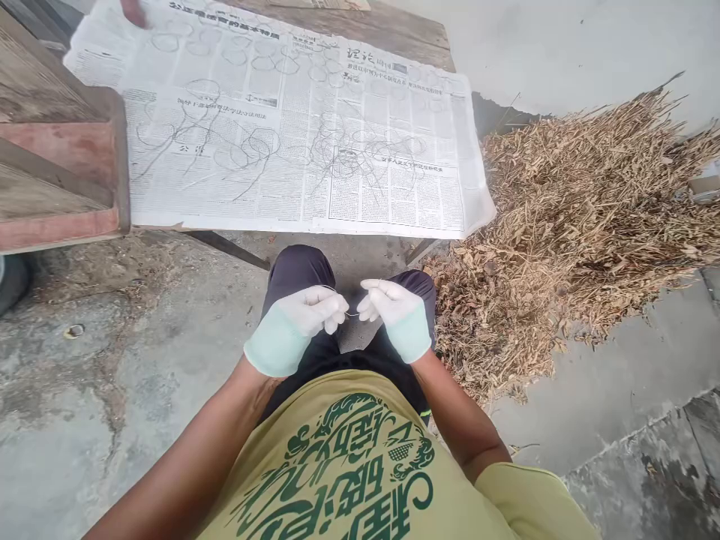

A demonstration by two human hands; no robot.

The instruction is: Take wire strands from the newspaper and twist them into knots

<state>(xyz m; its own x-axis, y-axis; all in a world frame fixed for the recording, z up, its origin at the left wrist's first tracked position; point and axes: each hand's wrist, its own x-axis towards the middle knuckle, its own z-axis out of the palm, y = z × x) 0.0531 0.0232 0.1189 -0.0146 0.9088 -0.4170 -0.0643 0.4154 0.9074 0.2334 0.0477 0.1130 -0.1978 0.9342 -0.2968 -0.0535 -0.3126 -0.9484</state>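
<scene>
My left hand (307,319), in a white glove with a pale green cuff, is closed in a pinch on a thin wire (352,314). Gloved the same way, my right hand (394,307) pinches the wire from the other side. A short curved piece of it shows between my fingertips, above my knees. In front of me, newspaper sheets (298,202) cover a low table. Loose tangled wires (247,154) lie on the left part of the paper, and another tangle (349,154) lies further right. Several small wire rings (275,61) are spread along the far side.
At the left, a wooden stool or bench (61,187) stands against the table. A large heap of dried stalks (579,232) spreads over the concrete floor (185,390) on the right. Another person's hand (133,11) shows at the top left edge of the paper.
</scene>
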